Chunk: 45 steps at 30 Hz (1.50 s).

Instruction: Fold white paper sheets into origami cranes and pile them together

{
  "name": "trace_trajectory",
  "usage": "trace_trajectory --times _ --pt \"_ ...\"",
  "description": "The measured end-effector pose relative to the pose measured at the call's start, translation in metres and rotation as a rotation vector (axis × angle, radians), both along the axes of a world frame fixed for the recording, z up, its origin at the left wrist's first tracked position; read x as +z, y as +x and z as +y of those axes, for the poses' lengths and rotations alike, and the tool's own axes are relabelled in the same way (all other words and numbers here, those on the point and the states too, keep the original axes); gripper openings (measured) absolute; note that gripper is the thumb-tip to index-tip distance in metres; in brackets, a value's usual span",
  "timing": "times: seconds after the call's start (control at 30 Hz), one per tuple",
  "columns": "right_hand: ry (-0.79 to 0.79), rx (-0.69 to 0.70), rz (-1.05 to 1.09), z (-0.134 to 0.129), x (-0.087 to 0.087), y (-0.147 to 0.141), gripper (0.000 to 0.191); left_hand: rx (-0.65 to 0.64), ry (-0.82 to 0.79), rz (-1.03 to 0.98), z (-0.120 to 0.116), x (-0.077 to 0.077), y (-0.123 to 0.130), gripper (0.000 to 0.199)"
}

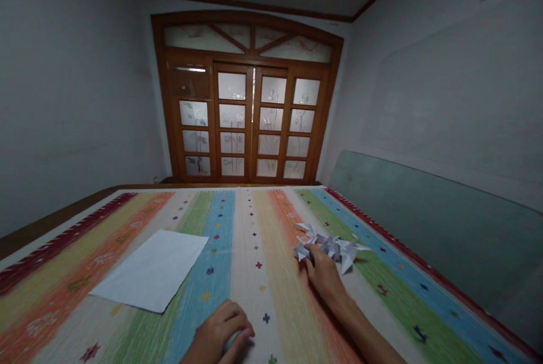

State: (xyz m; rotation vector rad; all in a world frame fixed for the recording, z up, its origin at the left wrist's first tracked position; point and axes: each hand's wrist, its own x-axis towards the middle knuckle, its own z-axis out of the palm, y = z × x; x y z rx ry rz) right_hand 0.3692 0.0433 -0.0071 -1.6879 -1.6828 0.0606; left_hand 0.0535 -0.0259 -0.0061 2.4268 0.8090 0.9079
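Several white folded paper cranes point(347, 252) lie in a cluster on the striped cloth, right of centre. My right hand point(321, 269) reaches to the near left side of this cluster, its fingers pinched on one paper crane point(301, 251). At the bottom middle, my left hand point(224, 327) rests low over the cloth with its fingers curled. A small pale patch of something point(231, 340) shows between its thumb and fingers, too little to name. Left of centre, a flat white sheet of paper point(153, 271) lies beyond my left hand, apart from it.
A tablecloth point(244, 239) with coloured stripes and small motifs covers the large table. Along its right side stands a pale green panel point(424, 222) against the wall. Wooden doors with glass panes point(250, 121) stand past the far edge.
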Motion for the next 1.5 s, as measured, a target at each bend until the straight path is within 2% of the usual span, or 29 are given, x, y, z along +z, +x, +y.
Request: trace_trajectory --times 0.6,0.83,1.0,1.17,1.23,1.3,1.5 --pt "0.035 -0.108 -0.148 -0.003 -0.005 -0.006 0.043 0.007 -0.008 -0.028 0.004 0.0 -0.001 0.032" --pt "0.043 -0.146 -0.198 -0.007 -0.001 -0.011 0.055 0.051 0.002 -0.037 0.006 0.005 -0.004 0.029" --pt "-0.01 -0.189 -0.282 -0.012 0.004 -0.014 0.07 0.21 -0.042 -0.044 0.013 0.013 -0.012 0.029" --pt "0.076 -0.188 -0.295 -0.016 0.008 -0.018 0.07 0.455 -0.003 -0.003 0.031 0.024 -0.03 0.023" --pt "0.114 -0.196 -0.294 -0.018 0.011 -0.02 0.067 0.579 -0.006 0.098 0.038 0.03 -0.04 0.022" --pt "0.139 -0.216 -0.301 -0.02 0.014 -0.022 0.063 0.706 -0.02 0.302 0.045 0.035 -0.051 0.022" --pt "0.191 -0.261 -0.29 -0.024 0.018 -0.022 0.051 0.892 -0.045 0.453 0.06 0.039 -0.079 0.025"
